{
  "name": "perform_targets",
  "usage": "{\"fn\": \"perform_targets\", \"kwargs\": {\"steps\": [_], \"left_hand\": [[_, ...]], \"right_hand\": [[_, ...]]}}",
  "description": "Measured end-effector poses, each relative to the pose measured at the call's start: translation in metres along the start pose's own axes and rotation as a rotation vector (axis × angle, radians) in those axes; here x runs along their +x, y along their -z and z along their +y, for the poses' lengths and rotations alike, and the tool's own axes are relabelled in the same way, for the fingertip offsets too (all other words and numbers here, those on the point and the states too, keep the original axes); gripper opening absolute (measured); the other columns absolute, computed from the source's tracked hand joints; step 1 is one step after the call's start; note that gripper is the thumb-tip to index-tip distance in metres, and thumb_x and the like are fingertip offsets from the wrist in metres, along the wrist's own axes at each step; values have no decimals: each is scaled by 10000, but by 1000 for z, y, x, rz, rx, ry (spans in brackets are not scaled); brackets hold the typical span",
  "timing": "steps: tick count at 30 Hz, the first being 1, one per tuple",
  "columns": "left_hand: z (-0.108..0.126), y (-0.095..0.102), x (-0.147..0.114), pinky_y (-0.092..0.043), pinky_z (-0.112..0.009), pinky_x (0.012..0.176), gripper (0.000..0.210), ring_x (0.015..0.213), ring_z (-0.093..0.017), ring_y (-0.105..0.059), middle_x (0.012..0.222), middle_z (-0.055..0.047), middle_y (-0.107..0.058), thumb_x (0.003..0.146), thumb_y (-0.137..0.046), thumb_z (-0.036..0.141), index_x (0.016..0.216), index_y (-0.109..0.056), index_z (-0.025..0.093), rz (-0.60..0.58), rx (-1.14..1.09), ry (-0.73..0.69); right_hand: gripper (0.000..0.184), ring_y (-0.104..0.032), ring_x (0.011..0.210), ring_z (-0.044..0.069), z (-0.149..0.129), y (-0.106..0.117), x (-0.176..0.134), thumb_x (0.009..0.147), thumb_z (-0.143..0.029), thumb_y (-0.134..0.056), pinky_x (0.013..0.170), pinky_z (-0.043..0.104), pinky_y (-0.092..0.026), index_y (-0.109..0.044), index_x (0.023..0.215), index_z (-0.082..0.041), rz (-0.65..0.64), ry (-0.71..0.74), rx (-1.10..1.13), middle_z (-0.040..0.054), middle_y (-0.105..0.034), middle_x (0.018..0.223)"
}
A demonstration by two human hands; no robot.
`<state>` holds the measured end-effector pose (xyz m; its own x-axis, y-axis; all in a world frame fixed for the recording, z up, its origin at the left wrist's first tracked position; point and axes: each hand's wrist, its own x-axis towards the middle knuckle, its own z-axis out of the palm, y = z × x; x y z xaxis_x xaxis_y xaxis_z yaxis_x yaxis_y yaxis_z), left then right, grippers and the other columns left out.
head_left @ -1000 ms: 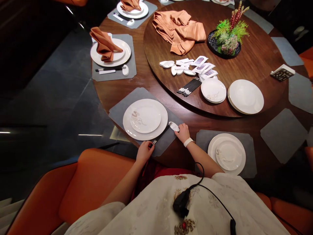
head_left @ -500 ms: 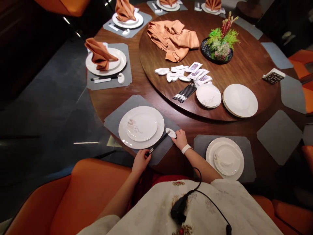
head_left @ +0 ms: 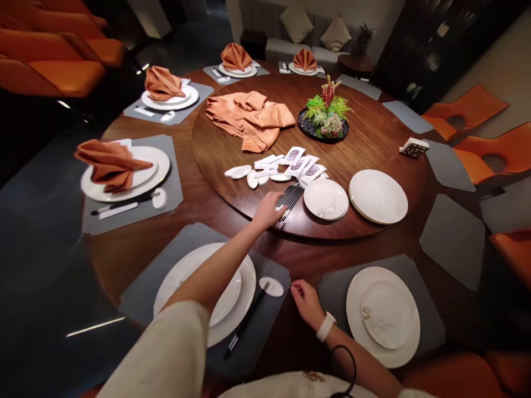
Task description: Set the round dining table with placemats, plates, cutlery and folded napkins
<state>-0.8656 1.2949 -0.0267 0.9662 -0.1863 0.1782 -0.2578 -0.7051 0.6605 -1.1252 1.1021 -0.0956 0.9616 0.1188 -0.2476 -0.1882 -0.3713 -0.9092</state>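
My left hand (head_left: pixel 269 210) reaches over the near plate setting to a row of black chopsticks (head_left: pixel 292 198) with silvery ends on the turntable. Its fingers touch the row's left side, thumb and fingers apart. My right hand (head_left: pixel 306 301), with a white band at the wrist, rests at the table between two grey placemats. Its fingers are loosely curled with nothing visible in them. On the near placemat (head_left: pixel 186 243), a pair of chopsticks (head_left: pixel 248 320) leans on a white oval rest (head_left: pixel 271 286), beside stacked white plates (head_left: pixel 249 276) partly hidden by my left arm.
The turntable (head_left: pixel 249 207) also bears white rests and packets (head_left: pixel 269 168), orange napkins (head_left: pixel 253 119), a plant dish (head_left: pixel 326 124), small plates (head_left: pixel 326 199) and large plates (head_left: pixel 378 196). Another plate stack (head_left: pixel 352 326) stands at right. Folded napkins (head_left: pixel 112 166) top the left settings. Orange chairs (head_left: pixel 473 110) surround the table.
My left hand has let go of the chopsticks on the near placemat and moved forward to the row on the turntable. My right hand has left the chopstick rest. The view has tilted up.
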Motion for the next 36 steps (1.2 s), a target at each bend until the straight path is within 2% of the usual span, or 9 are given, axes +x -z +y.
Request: {"fn": "perform_targets", "kwargs": {"steps": [2, 5, 8, 12, 17, 22, 25, 30, 36], "left_hand": [[4, -22, 73, -434, -446, 1070, 558, 1281, -308, -505, 1395, -184, -514, 803, -622, 182, 1349, -516, 133, -15, 136, -6], [3, -51, 142, -404, -471, 1072, 670, 1361, -350, -421, 1503, -221, -417, 777, -617, 83, 1423, -446, 123, -70, 310, -4], [2, -64, 170, -427, -473, 1001, 449, 1243, -336, -534, 1293, -225, -606, 868, -509, 86, 1314, -549, 106, -105, 387, 3], [6, -51, 159, -461, -418, 913, 336, 1050, -277, -642, 1121, -176, -699, 882, -516, 112, 1190, -650, 135, 11, 179, 70], [-31, 22, 55, -507, -312, 735, 307, 776, -175, -645, 985, -80, -741, 876, -555, 259, 1143, -692, 194, 276, -121, 245], [-123, 122, -132, -540, -301, 761, 333, 821, -175, -658, 996, -75, -736, 857, -523, 318, 1099, -673, 145, 525, -31, 462], [-172, 157, -238, -536, -343, 895, 347, 967, -210, -672, 1105, -89, -721, 853, -504, 317, 1121, -669, 173, 567, 181, 522], [-216, 159, -348, -444, -407, 1094, 290, 1197, -256, -612, 1235, -107, -685, 812, -488, 242, 1012, -695, 206, 238, 318, 527], [-223, 145, -384, -377, -448, 1152, 274, 1313, -263, -537, 1262, -113, -674, 823, -446, 231, 926, -700, 217, 67, 278, 464]], "right_hand": [[372, -628, 786, 183, 1, 8, -4, 972, -500, -459, 728, 297, -505, -663, 928, -191, 20, -72, 68, 64, -670, 846], [459, -630, 750, 192, 5, 21, -6, 956, -598, -451, 673, 297, -502, -672, 913, -198, 70, -173, 129, 67, -663, 808], [524, -641, 744, 204, 7, 30, -3, 922, -669, -458, 665, 311, -515, -681, 938, -194, 134, -239, 160, 80, -671, 811], [572, -647, 740, 208, -2, 34, 10, 888, -714, -475, 666, 314, -528, -693, 932, -188, 129, -250, 151, 86, -675, 804], [588, -644, 735, 203, -25, 24, 28, 878, -724, -478, 680, 312, -531, -698, 937, -182, 35, -178, 122, 88, -681, 810], [592, -631, 738, 207, -41, 0, 26, 865, -731, -492, 692, 321, -522, -691, 938, -178, -102, -127, 77, 86, -676, 806], [601, -624, 728, 209, -48, -18, 17, 857, -740, -495, 682, 321, -517, -685, 925, -174, -178, -116, 50, 84, -671, 793], [598, -636, 753, 210, -63, -45, 1, 868, -731, -492, 695, 321, -516, -678, 947, -168, -241, -112, 19, 93, -681, 830], [597, -637, 740, 213, -83, -61, -5, 862, -742, -487, 691, 331, -521, -677, 945, -181, -263, -89, -16, 84, -682, 808]]}}
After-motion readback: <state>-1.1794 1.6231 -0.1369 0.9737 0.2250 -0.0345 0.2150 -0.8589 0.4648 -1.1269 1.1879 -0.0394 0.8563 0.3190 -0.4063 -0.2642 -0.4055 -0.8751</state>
